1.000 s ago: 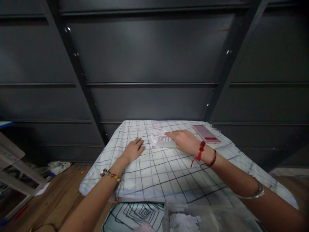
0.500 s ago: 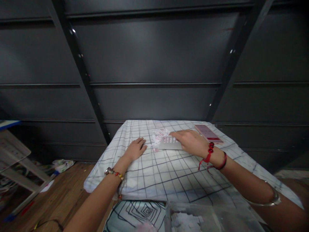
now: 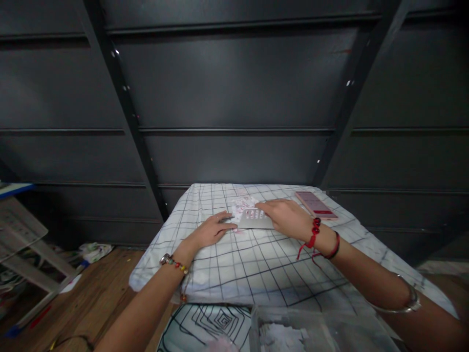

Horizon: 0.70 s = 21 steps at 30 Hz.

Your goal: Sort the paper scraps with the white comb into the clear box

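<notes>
The slotted card lies at the far middle of the checked cloth, against the paper scraps. The right hand is closed over its right end, fingers bent. The left hand, fingers loosely spread and gripping nothing visible, reaches its left edge; contact is unclear. The phone lies to the far right.

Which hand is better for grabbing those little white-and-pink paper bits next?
Probably the left hand: it reaches close beside the small white-and-pink paper pieces and seems to hold nothing. The right hand holds the flat grey slotted plate, so it looks busier.
</notes>
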Tool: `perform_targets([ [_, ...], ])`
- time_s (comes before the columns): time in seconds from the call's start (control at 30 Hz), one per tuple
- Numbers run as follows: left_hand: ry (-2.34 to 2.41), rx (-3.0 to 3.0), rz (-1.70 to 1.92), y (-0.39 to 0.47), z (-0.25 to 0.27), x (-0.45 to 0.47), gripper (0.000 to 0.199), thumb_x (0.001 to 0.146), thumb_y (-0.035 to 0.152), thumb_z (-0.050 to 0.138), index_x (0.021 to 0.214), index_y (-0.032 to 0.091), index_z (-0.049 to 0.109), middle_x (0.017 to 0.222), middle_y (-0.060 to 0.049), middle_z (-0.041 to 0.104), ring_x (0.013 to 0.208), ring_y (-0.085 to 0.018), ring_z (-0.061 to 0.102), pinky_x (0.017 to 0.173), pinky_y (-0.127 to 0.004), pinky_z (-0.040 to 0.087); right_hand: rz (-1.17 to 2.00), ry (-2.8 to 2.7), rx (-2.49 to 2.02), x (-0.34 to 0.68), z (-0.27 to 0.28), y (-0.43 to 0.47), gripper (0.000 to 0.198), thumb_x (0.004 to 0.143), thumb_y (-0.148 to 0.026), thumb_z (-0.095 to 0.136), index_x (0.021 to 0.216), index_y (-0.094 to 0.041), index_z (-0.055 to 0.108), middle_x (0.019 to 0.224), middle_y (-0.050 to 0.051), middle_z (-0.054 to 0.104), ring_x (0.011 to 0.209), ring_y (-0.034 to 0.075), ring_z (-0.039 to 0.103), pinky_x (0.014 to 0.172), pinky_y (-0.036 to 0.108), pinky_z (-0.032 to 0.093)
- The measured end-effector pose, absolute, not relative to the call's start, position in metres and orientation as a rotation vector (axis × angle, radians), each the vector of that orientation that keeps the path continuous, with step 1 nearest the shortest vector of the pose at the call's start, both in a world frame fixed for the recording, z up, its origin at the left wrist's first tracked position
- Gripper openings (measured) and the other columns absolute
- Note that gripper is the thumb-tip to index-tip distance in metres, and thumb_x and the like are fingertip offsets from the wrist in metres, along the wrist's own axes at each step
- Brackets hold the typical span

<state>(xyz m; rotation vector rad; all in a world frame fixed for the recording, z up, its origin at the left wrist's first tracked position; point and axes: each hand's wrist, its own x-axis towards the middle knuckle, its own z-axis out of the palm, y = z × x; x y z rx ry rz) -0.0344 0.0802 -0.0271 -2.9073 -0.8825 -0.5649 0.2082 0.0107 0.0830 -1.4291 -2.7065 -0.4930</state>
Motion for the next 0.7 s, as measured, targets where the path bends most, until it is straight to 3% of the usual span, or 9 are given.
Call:
perform_targets([
  [0.27,-0.935,-2.843,-0.548,0.081,-0.03,-0.036,0.033,0.087,0.015,0.04,0.113,0.026,0.056,0.13,-0.003,0.044,0.122,-0.018,0.036,0.101,-0.033,0.03,-0.474,-2.743,-1.475,0.213,0.084,0.009,0.039,0.073,-0.004,0.038,0.107,-0.017,0.053,0.086,0.008,0.065,0.077,0.018,0.06,0.06,0.026,0.038],
  [0.53,-1.008,-2.812,-0.532,0.08,-0.031,-0.035,0.03,0.089,0.019,0.039,0.112,0.025,0.057,0.13,-0.003,0.044,0.12,-0.018,0.037,0.1,-0.032,0.032,-0.482,-2.697,-1.41,0.202,0.08,0.01,0.04,0.075,-0.003,0.038,0.11,-0.016,0.051,0.096,0.008,0.064,0.086,0.017,0.058,0.07,0.026,0.039],
  [0.7,-1.022,-2.818,-0.554,0.08,-0.031,-0.036,0.03,0.089,0.021,0.039,0.112,0.025,0.057,0.13,-0.003,0.044,0.12,-0.019,0.037,0.1,-0.032,0.032,-0.467,-2.749,-1.474,0.203,0.08,0.008,0.04,0.073,-0.003,0.038,0.107,-0.017,0.052,0.091,0.008,0.065,0.081,0.019,0.06,0.063,0.027,0.039],
])
